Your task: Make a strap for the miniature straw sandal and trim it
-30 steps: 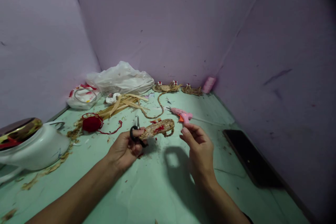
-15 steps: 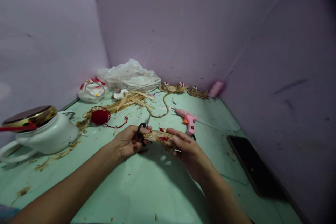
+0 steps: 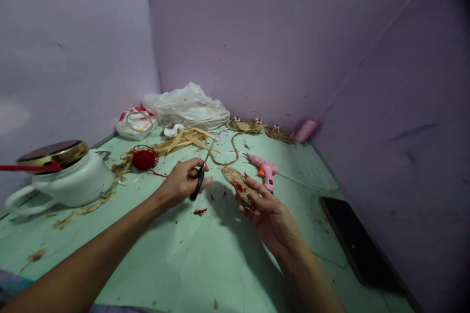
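My left hand (image 3: 182, 182) grips black-handled scissors (image 3: 202, 171), blades pointing up and away. My right hand (image 3: 267, 213) lies palm up and holds a small woven straw sandal (image 3: 238, 187) with red thread bits on it, just right of the scissors. Both hover over the green floor (image 3: 205, 264). A red scrap (image 3: 200, 212) lies below the hands.
A red yarn ball (image 3: 143, 159), straw strips (image 3: 183, 139) and a braided cord lie behind. A pink glue gun (image 3: 263, 169) sits right of the sandal. A white pot with gold lid (image 3: 64, 176) stands left. Plastic bags (image 3: 187, 107), finished straw pieces (image 3: 253, 126), a pink spool (image 3: 306, 130), dark phone (image 3: 358, 249).
My left hand let go of the sandal and drew left with the scissors, now tilted up. My right hand took the sandal alone and turned it into its palm.
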Demonstrator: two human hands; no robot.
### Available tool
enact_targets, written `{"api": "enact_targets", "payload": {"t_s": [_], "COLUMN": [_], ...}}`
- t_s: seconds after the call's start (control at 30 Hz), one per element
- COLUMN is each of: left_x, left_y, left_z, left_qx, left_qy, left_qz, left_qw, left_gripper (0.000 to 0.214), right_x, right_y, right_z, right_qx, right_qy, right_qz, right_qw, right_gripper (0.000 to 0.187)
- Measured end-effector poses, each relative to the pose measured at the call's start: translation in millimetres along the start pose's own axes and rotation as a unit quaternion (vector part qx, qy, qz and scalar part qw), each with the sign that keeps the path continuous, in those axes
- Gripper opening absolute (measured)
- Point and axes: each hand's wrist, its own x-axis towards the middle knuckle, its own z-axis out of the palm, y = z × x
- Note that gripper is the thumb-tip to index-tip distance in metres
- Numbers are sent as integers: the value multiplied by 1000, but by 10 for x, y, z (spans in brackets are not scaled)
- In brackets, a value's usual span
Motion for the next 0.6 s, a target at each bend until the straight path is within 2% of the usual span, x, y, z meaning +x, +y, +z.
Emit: {"api": "enact_targets", "payload": {"t_s": [0.03, 0.1, 0.2, 0.3, 0.4, 0.6], "left_x": [-42, -127, -214, -234, -220, -171], "left_y": [28, 64, 65, 51, 66, 67], "left_z": [-5, 12, 83, 136, 134, 44], "left_qx": [76, 208, 321, 397, 462, 492], "left_qy": [0, -14, -43, -64, -91, -123], "left_qz": [45, 119, 175, 181, 179, 190], "left_qw": [996, 971, 930, 898, 864, 841], "left_gripper": [26, 25, 37, 50, 55, 58], "right_x": [14, 47, 95, 120, 119, 66], "right_y": [-5, 10, 68, 110, 108, 38], "right_z": [-12, -45, -94, -119, -117, -93], "right_qx": [0, -11, -37, -55, -67, -102], "right_qy": [5, 15, 34, 38, 35, -12], "right_qz": [-27, -81, -129, -128, -116, -81], "right_qw": [1000, 997, 990, 990, 990, 991], "right_gripper": [42, 42, 40, 42, 44, 38]}}
